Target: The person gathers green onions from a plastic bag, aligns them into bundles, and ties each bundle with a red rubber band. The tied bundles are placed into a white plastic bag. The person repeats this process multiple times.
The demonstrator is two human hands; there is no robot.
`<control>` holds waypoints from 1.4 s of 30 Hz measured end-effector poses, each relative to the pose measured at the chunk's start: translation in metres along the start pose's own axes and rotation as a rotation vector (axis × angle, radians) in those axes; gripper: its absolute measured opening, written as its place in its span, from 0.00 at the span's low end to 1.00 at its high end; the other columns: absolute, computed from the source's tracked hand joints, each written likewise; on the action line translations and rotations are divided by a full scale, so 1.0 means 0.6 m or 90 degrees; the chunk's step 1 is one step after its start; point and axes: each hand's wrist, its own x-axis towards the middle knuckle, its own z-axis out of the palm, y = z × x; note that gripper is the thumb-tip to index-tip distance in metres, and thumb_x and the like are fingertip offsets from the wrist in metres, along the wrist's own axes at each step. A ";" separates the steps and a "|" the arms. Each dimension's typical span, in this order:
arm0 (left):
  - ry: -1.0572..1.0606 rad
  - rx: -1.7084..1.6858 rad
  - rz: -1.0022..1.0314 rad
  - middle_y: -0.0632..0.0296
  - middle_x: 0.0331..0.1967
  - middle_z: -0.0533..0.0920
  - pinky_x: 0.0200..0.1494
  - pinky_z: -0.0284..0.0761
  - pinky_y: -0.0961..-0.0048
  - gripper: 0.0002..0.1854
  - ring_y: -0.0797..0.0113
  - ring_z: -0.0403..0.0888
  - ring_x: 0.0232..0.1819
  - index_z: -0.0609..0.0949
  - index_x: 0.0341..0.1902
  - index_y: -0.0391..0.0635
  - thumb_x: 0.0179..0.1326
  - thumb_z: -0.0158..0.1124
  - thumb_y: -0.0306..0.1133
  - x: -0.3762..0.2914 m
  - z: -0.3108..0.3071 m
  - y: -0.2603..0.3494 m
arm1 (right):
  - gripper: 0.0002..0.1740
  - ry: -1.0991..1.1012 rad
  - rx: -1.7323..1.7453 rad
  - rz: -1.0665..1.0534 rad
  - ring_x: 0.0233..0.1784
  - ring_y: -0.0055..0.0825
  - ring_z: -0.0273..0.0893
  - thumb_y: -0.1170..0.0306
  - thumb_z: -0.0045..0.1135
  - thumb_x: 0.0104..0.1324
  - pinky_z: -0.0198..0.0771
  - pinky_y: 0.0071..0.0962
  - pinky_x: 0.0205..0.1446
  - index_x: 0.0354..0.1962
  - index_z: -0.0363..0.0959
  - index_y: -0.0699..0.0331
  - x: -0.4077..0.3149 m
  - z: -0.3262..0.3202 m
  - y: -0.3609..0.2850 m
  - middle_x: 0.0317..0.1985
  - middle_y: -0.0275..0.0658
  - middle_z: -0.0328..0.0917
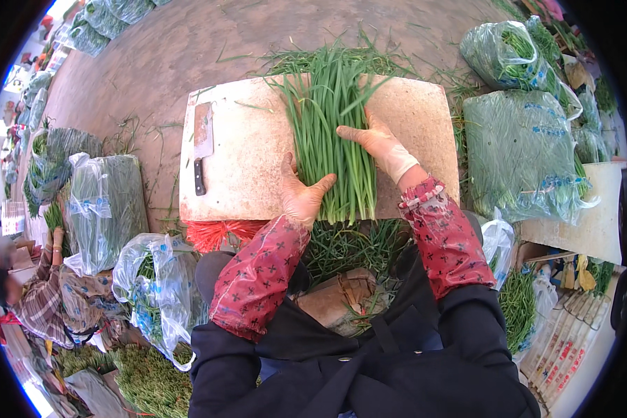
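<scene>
A loose bunch of long green Chinese chives lies across a pale board, its cut ends at the edge nearest me. My left hand cups the bunch's lower left side, thumb over the stems. My right hand rests along its right side, thumb lying on the leaves. Both hands wear thin, pale gloves, under red patterned sleeve covers. A cleaver with a black handle lies flat at the board's left.
Bagged chives stand left and right. Red ties hang below the board's near edge. Cut leaves litter the floor beneath and beyond. At far left a co-worker holds greens.
</scene>
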 end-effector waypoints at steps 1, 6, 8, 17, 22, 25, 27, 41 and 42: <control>0.014 -0.001 -0.014 0.48 0.71 0.72 0.71 0.75 0.61 0.54 0.56 0.77 0.66 0.56 0.82 0.38 0.56 0.79 0.16 0.000 -0.001 -0.003 | 0.52 0.007 -0.046 -0.007 0.72 0.39 0.75 0.62 0.73 0.69 0.73 0.39 0.73 0.81 0.52 0.68 -0.005 -0.002 -0.005 0.73 0.50 0.73; 0.022 0.012 -0.040 0.47 0.70 0.74 0.68 0.78 0.60 0.53 0.55 0.77 0.66 0.55 0.83 0.37 0.59 0.77 0.18 0.007 -0.012 -0.013 | 0.52 0.106 -0.311 0.012 0.74 0.51 0.76 0.48 0.74 0.60 0.68 0.41 0.77 0.73 0.66 0.68 -0.058 -0.033 -0.044 0.68 0.60 0.78; 0.026 -0.004 -0.031 0.47 0.70 0.74 0.68 0.78 0.60 0.52 0.56 0.77 0.66 0.55 0.83 0.37 0.58 0.77 0.18 0.006 -0.010 -0.016 | 0.60 0.035 -0.382 0.011 0.76 0.51 0.73 0.43 0.74 0.60 0.68 0.42 0.77 0.78 0.58 0.70 -0.082 -0.038 -0.049 0.70 0.63 0.74; -0.043 0.041 0.168 0.50 0.71 0.73 0.74 0.71 0.60 0.51 0.57 0.74 0.70 0.58 0.82 0.36 0.57 0.74 0.12 -0.010 0.047 -0.035 | 0.45 0.100 -0.447 0.000 0.70 0.59 0.75 0.58 0.73 0.57 0.70 0.46 0.74 0.67 0.68 0.75 -0.105 -0.030 0.042 0.61 0.66 0.78; -0.028 0.027 0.083 0.47 0.70 0.74 0.72 0.72 0.61 0.43 0.57 0.75 0.69 0.61 0.80 0.34 0.63 0.71 0.16 0.001 0.030 -0.031 | 0.40 0.083 -0.337 -0.059 0.67 0.59 0.77 0.58 0.71 0.58 0.72 0.47 0.71 0.64 0.71 0.71 -0.108 -0.055 0.041 0.60 0.64 0.80; -0.012 -0.024 0.042 0.47 0.72 0.71 0.73 0.71 0.62 0.47 0.56 0.73 0.70 0.59 0.80 0.30 0.60 0.75 0.18 0.011 0.025 -0.028 | 0.42 0.107 -0.399 -0.063 0.66 0.60 0.78 0.54 0.72 0.60 0.73 0.48 0.70 0.65 0.71 0.70 -0.102 -0.048 0.036 0.59 0.62 0.81; -0.007 0.035 0.067 0.44 0.75 0.69 0.79 0.62 0.60 0.47 0.54 0.67 0.75 0.59 0.80 0.29 0.62 0.76 0.22 0.016 0.028 -0.031 | 0.43 0.127 -0.464 -0.040 0.66 0.60 0.78 0.52 0.72 0.61 0.73 0.49 0.69 0.65 0.70 0.70 -0.094 -0.041 0.034 0.58 0.61 0.81; 0.058 -0.002 0.070 0.41 0.71 0.75 0.80 0.57 0.59 0.34 0.52 0.69 0.74 0.68 0.76 0.32 0.70 0.70 0.26 0.044 0.036 -0.055 | 0.29 0.033 -0.560 -0.143 0.34 0.52 0.86 0.41 0.67 0.65 0.79 0.51 0.42 0.34 0.82 0.62 -0.110 0.027 -0.015 0.30 0.47 0.86; 0.065 0.006 0.069 0.40 0.70 0.76 0.79 0.58 0.58 0.34 0.51 0.71 0.73 0.69 0.76 0.32 0.70 0.70 0.27 0.042 0.037 -0.050 | 0.26 0.015 -0.616 -0.138 0.32 0.45 0.86 0.46 0.68 0.67 0.80 0.46 0.41 0.36 0.83 0.64 -0.109 0.028 -0.015 0.28 0.46 0.85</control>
